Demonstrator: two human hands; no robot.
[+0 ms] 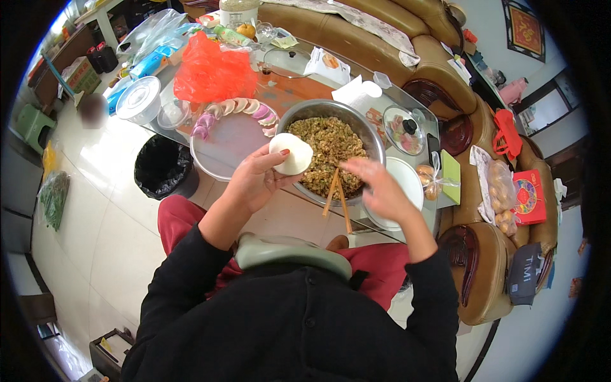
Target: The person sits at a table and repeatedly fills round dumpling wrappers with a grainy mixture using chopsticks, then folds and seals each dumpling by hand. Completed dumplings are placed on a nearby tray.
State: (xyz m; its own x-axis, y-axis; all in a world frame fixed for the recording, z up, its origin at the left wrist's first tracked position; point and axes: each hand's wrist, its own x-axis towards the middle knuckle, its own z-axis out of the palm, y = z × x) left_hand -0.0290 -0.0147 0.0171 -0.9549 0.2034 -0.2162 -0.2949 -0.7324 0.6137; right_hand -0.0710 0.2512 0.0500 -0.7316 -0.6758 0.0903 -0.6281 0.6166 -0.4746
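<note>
My left hand (254, 178) holds a round white dumpling wrapper (293, 155) with the thumb on top, beside the near left rim of a large steel bowl. Chopped greenish-brown filling (328, 137) fills much of the steel bowl (375, 137). A pair of wooden chopsticks (337, 194) leans in the filling, their ends sticking out over the near rim. My right hand (382, 191) is over the bowl's right side, fingers stretched toward the chopsticks, with nothing seen in it. White and pink dumplings (235, 108) line the far edge of a round tray (229, 149) on the left.
Right of the bowl are a white plate (407, 181), a glass lid (404, 130) and a bag of round brown food (429, 181). A red plastic bag (213, 70) and a lidded white tub (139, 99) lie beyond the tray. A black-lined bin (165, 169) stands below the table's left edge.
</note>
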